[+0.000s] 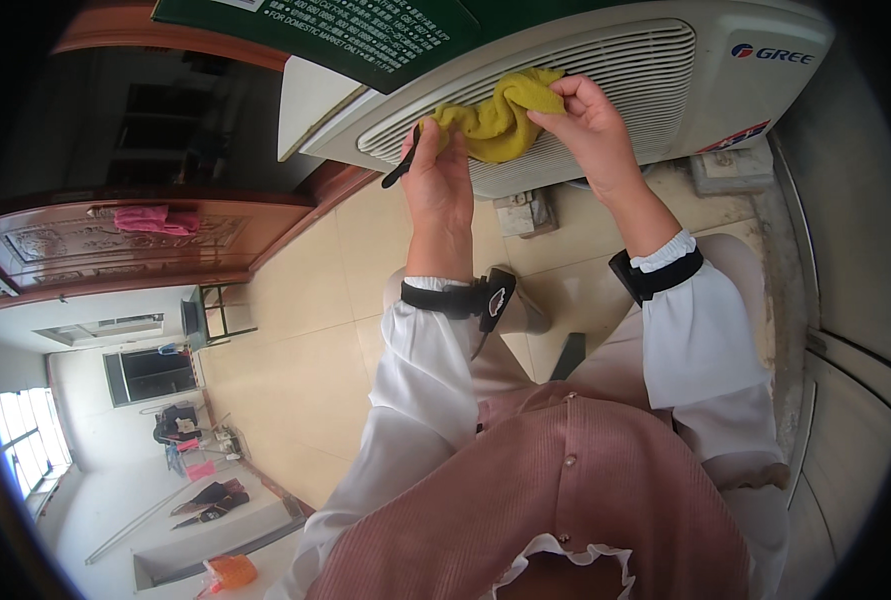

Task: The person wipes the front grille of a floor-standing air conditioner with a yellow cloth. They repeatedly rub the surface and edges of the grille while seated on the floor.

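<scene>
A yellow-green cloth (501, 120) hangs bunched between my two hands, in front of the slatted grille of a white Gree air-conditioner outdoor unit (760, 82). My left hand (439, 161) pinches the cloth's left end and also holds a slim black handle (400, 171) that slants down to the left; what the handle belongs to is hidden by the cloth and fingers. My right hand (584, 127) grips the cloth's right end between thumb and fingers. Whether the cloth touches the grille cannot be told.
A dark green printed box (385, 37) lies along the unit's top. Under the unit are support blocks (524, 214) on the tiled floor (303, 360). A carved wooden door (243, 232) with a pink cloth (156, 220) stands at left, a grey metal panel (843, 435) at right. A small table (201, 315) is farther off.
</scene>
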The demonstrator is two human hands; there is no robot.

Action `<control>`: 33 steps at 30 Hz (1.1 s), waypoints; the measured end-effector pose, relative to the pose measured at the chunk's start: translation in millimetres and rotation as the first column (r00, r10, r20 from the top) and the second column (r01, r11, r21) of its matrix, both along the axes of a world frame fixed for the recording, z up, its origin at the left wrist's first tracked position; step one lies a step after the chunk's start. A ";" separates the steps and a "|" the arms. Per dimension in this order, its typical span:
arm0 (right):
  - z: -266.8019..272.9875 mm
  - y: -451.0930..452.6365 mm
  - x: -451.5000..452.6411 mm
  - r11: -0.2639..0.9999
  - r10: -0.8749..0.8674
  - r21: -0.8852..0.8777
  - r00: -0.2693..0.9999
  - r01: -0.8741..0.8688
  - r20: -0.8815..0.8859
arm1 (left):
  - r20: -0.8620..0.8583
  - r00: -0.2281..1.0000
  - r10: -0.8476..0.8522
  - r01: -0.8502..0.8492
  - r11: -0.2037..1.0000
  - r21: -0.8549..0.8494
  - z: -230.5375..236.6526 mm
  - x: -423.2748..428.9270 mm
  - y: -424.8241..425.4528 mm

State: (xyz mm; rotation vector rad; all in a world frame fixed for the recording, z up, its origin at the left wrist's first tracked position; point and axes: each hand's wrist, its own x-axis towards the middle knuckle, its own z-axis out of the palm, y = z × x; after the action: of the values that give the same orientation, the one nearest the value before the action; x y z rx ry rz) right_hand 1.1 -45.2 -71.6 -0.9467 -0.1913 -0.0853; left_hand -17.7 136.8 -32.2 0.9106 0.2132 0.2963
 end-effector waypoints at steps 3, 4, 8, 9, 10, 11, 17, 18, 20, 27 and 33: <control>-11.9 1.0 4.3 0.996 0.026 -0.085 0.994 -0.034 -0.103 | -0.004 1.000 -0.017 0.017 1.000 0.019 -8.6 3.2 -1.8; -16.5 2.1 5.2 0.993 0.031 -0.113 0.992 -0.045 -0.122 | 0.000 1.000 -0.025 0.025 0.999 0.024 -11.1 3.4 -0.3; -29.9 5.8 5.3 0.946 0.133 -0.261 0.966 -0.191 -0.224 | 0.052 0.994 -0.095 0.093 0.995 0.042 -20.0 1.0 9.3; -30.7 7.7 4.4 0.945 0.130 -0.253 0.948 -0.207 -0.291 | -0.003 0.996 -0.093 0.093 0.995 0.023 -21.1 -0.1 12.3; -30.3 9.6 3.1 0.944 0.127 -0.243 0.926 -0.223 -0.355 | -0.039 0.994 -0.101 0.101 0.995 0.009 -21.4 -1.7 15.3; -28.7 11.3 2.4 0.943 0.122 -0.233 0.900 -0.236 -0.418 | -0.097 0.991 -0.093 0.093 0.996 -0.006 -21.3 -3.0 18.3; -8.1 5.5 1.1 0.989 0.123 0.105 0.980 -0.108 -0.155 | -0.030 0.996 0.090 -0.087 0.992 0.093 2.4 -6.7 49.9; -5.4 3.9 0.2 0.989 0.111 0.110 0.991 -0.102 -0.078 | 0.018 0.993 0.113 -0.115 0.990 0.086 6.5 -5.5 54.5; -1.9 1.2 0.8 0.988 0.106 0.116 0.992 -0.098 -0.062 | 0.079 0.989 0.129 -0.132 0.990 0.040 8.4 -1.9 57.2; -18.3 1.9 1.3 0.990 0.141 0.044 0.945 -0.134 -0.294 | -0.031 0.982 0.185 -0.185 0.983 -0.016 -32.0 6.3 41.6; -26.8 5.2 -0.3 0.973 0.150 -0.082 0.862 -0.215 -0.484 | -0.152 0.966 0.212 -0.205 0.977 0.061 -51.5 6.9 49.0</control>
State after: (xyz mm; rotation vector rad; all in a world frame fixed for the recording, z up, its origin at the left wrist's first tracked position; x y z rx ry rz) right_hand 0.8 -40.0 -98.4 -1.0506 0.1734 0.3417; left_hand -10.9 185.8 -83.7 0.9580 0.4517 0.4256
